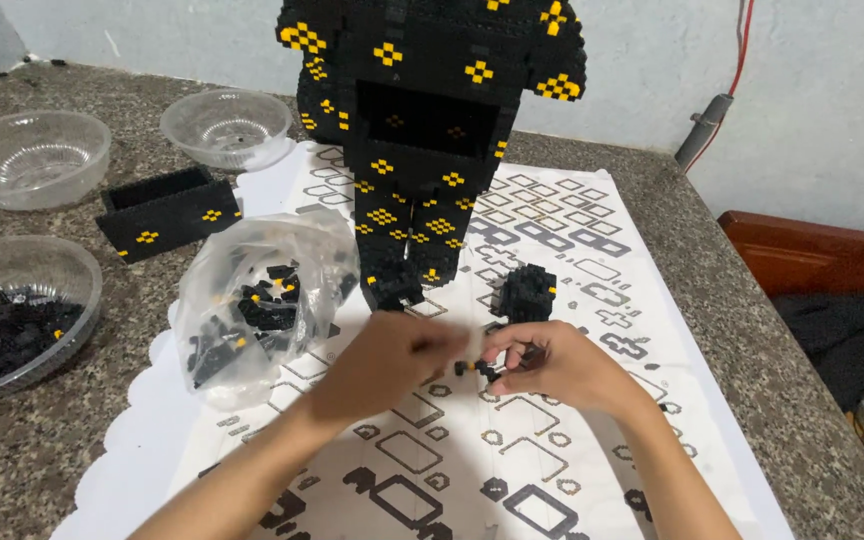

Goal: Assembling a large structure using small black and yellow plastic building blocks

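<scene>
The right hand (562, 365) curls its fingers around a small black brick piece (474, 368), pinching it at the fingertips just above the patterned mat (552, 250). The left hand (392, 360) meets it from the other side, fingers drawn nearly closed and blurred; its tips touch the same small piece, though how firmly it grips cannot be told. Both hands hover low over the middle of the mat, close to each other.

Just beyond the right hand stands a small black brick block (525, 292), upright on the mat. Behind it rises a tall black brick figure (432, 130) dotted with yellow, its feet near the left hand. To the left of the left hand lies a clear plastic bag (257, 310) holding loose black bricks. Further left, a black brick box (167, 212) with yellow spots sits on the desk (32, 440). A clear bowl (12, 310) with dark bricks stands at the left edge, and two more clear bowls (27, 158) stand farther back.
</scene>
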